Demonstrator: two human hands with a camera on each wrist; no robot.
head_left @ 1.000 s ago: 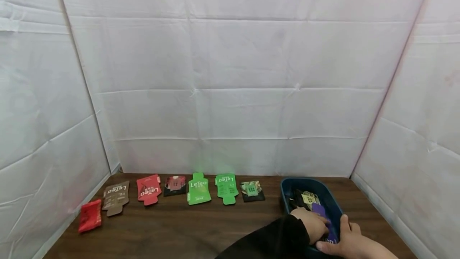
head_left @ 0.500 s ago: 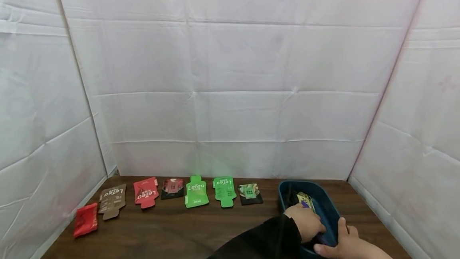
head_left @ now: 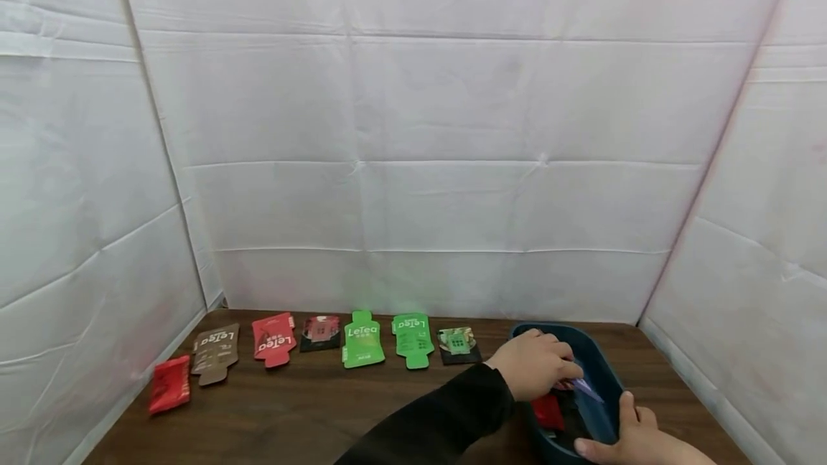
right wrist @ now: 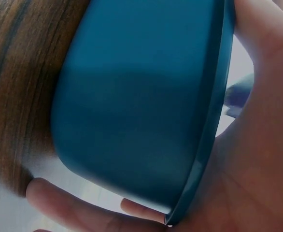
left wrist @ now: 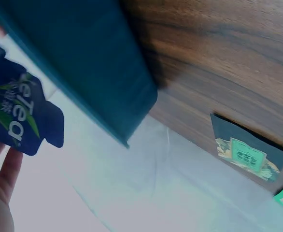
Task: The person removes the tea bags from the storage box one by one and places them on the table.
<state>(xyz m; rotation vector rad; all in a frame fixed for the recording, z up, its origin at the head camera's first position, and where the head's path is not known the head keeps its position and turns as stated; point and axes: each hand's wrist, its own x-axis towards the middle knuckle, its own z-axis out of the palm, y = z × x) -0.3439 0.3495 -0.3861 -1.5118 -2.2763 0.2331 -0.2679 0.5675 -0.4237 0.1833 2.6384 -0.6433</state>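
Left hand [head_left: 536, 368]: pinching blue sachet [left wrist: 17, 111] above blue tub [head_left: 597, 372].
Right hand [head_left: 636, 436]: gripping near rim of tub.
Far left: 7 packets in row.

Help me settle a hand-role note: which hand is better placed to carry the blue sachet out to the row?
Probably the left hand: it already pinches the blue sachet above the blue bin. The right hand grips the bin's near rim.
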